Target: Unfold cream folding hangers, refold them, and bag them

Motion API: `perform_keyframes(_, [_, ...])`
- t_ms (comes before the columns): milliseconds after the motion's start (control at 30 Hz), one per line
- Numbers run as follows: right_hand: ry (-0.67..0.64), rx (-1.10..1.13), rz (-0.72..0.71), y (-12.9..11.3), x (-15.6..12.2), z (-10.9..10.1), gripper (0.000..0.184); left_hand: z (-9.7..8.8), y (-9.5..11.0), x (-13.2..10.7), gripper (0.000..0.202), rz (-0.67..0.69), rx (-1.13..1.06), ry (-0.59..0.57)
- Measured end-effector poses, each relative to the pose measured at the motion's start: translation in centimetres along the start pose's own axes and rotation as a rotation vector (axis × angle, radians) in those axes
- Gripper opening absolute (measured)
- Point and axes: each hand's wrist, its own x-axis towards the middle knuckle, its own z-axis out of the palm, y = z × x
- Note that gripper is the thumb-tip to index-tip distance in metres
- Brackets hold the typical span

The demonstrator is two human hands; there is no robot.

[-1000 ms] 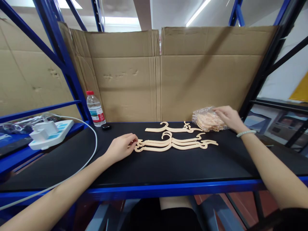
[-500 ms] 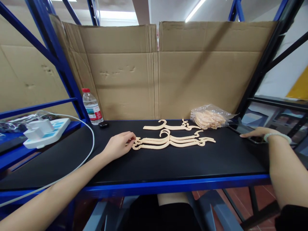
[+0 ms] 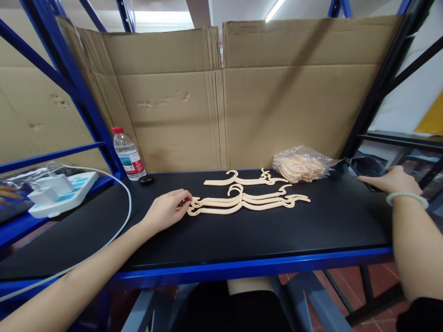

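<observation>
Head view: pale peach plastic hangers (image 3: 221,211) lie flat on black tabletop (image 3: 242,237). Right hand (image 3: 398,180) has gone from clear plastic bag of peach pieces (image 3: 301,166), right of hangers; farther right, fingers now closed on edge of flat black phone-like device (image 3: 365,167), tilted up. Only left hand (image 3: 168,206) stays at hangers: fingers curled at left end, grip unclear. Left of hangers, red-capped clear bottle (image 3: 127,154); blue-white-red label (image 3: 133,163), lettering unreadable.

Hangers (image 3: 221,211) lt beige, tabletop (image 3: 263,235) blk w/ blue edge (image 3: 249,269), bottle cap (image 3: 118,130) red.
</observation>
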Motion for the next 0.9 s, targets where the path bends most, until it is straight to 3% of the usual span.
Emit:
perform_keyframes(100, [0.05, 0.081, 0.136, -1.8, -1.3, -2.7, 0.089, 0.0, 0.0, 0.0, 0.018, -0.006, 0.004, 0.002])
perform_keyframes(200, [0.158, 0.207, 0.11, -3.2, -2.6, -3.9, 0.087, 0.0, 0.0, 0.1, 0.019, -0.009, 0.005, 0.002])
perform_keyframes(433, [0.2, 0.38, 0.118, -3.7, -2.9, -3.6, 0.082, -0.1, 0.1, 0.2, 0.02, -0.002, -0.009, -0.004])
perform_keyframes(633, [0.075, 0.445, 0.136, -3.1, -2.5, -3.3, 0.081, 0.0, 0.0, 0.3, 0.02, 0.003, -0.014, -0.014])
perform_keyframes(900, [0.144, 0.349, 0.119, -3.5, -3.0, -3.7, 0.08, -0.1, -0.2, 0.2, 0.023, 0.003, -0.019, -0.018])
